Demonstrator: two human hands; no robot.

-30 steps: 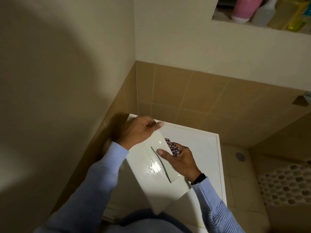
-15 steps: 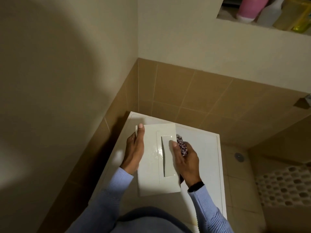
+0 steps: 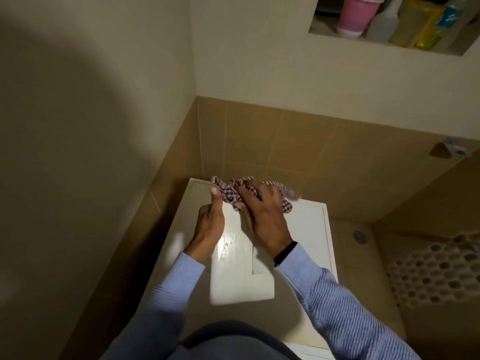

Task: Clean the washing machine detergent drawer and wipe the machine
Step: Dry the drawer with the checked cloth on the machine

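The white detergent drawer [image 3: 233, 276] is held front panel up over the white top of the washing machine [image 3: 309, 229]. My left hand [image 3: 209, 227] grips the drawer's left edge, thumb pointing to the far end. My right hand [image 3: 262, 216] holds a checked purple-and-white cloth [image 3: 233, 193] bunched at the drawer's far end, with a loose tail trailing to the right. The cloth and my hands hide the far end of the drawer.
The machine stands in a corner with walls tiled tan low down on the left and behind. A wall niche [image 3: 337, 37] at the upper right holds a pink cup [image 3: 355, 14] and several bottles. A tiled floor with a drain [image 3: 359, 236] lies to the right.
The drawer has turned from a tilt to lying lengthwise away from me. My right hand has slid with the cloth from the recessed handle to the drawer's far end.
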